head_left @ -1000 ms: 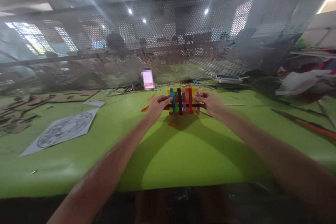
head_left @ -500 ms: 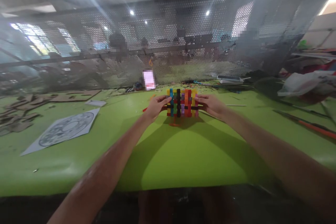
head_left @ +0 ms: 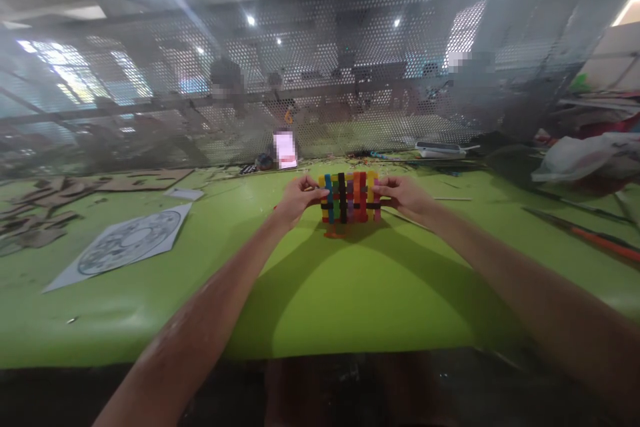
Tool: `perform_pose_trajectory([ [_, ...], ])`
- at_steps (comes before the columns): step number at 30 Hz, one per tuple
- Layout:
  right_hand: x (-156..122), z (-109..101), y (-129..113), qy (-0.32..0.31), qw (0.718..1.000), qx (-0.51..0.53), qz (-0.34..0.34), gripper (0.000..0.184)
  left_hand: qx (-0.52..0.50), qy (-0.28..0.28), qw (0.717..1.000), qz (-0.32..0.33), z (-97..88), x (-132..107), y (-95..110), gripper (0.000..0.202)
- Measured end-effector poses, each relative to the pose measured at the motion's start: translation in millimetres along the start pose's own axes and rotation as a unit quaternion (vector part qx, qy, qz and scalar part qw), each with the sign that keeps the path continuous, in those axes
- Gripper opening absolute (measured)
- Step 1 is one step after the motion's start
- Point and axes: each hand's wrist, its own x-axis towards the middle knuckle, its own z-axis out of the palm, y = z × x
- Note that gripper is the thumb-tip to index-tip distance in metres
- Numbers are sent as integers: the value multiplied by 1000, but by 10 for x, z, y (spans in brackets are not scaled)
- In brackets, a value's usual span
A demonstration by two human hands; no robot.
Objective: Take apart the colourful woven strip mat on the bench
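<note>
A small panel woven from colourful strips [head_left: 343, 197] is held up over the green table, its face toward me. Blue, black, orange, red, yellow and pink strips run upright through crosswise ones. At its left edge my left hand [head_left: 301, 199] pinches it between thumb and fingers. My right hand [head_left: 400, 195] grips the opposite edge the same way. Below the panel, an orange strip [head_left: 335, 235] shows near the tabletop; whether it is joined to the panel I cannot tell.
On the green table [head_left: 340, 307] at left lie cardboard pieces [head_left: 60, 197] and a paper with a printed ring pattern [head_left: 133, 240]. A lit phone-like screen [head_left: 285, 149] leans by the perforated metal screen [head_left: 345, 100]. Scissors with orange handles [head_left: 600, 240] and a plastic bag [head_left: 580, 163] are at right.
Both hands keep hold of the woven panel. It appears very slightly shifted right, along with the whole view, and its upright strips look a little turned.
</note>
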Motion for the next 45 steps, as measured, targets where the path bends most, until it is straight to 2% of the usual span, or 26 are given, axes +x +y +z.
perform_pose_trajectory([
  [4, -6, -3, -2, 9, 1000, 4, 21, 29, -4, -11, 1000, 1, 6, -18, 9, 42],
  [9, -10, 10, -1, 14, 1000, 25, -4, 38, -9, -24, 1000, 2, 5, -8, -17, 45],
  [15, -58, 61, -26, 12, 999, 43, 0, 40, -6, 21, 1000, 22, -8, 15, -52, 46],
  [21, -102, 78, -59, -6, 999, 35, -7, 40, -21, -20, 1000, -7, -1, -7, -55, 53],
  [27, -103, 67, -67, -9, 998, 53, 12, 42, -7, -54, 998, -36, -6, 2, -70, 44],
  [32, -106, 71, -112, -23, 1000, -3, 15, 45, -14, -40, 998, -40, -13, 9, -55, 40],
  [36, -65, 13, -111, -40, 995, -92, 6, 28, -33, -7, 999, -33, -29, 35, -61, 40],
  [39, -52, -60, -121, -39, 985, -165, -17, 26, -57, 7, 998, -25, -51, 53, -62, 38],
  [42, -60, -123, -150, -34, 977, -207, -29, 32, -65, -1, 998, -26, -75, 53, -44, 38],
  [45, -66, -165, -189, -30, 983, -179, -28, 32, -76, -26, 996, -35, -73, 36, -15, 38],
])
